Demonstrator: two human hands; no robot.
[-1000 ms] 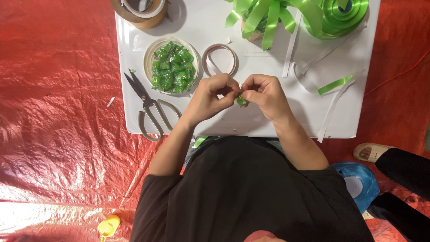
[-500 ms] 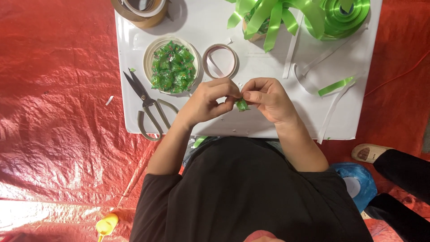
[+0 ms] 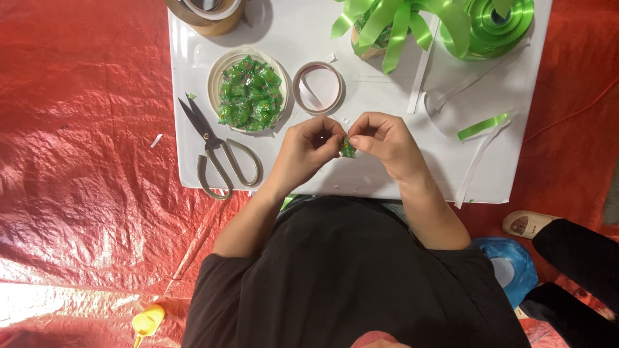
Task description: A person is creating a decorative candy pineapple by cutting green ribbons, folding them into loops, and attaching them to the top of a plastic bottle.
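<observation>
A small green wrapped candy [image 3: 348, 148] is shown pinched between the fingertips of the left hand [image 3: 308, 149] and the right hand [image 3: 385, 143], equally near to both, above the near part of the white board [image 3: 387, 71], right of the scissors [image 3: 219, 151].

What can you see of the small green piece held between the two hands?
The small green wrapped piece looks like a candy in shiny, crinkled green film, like those heaped in the round dish. The left hand and the right hand pinch it between their fingertips, so only its middle shows. It is held above the near part of the white table, apart from the surface.
</observation>
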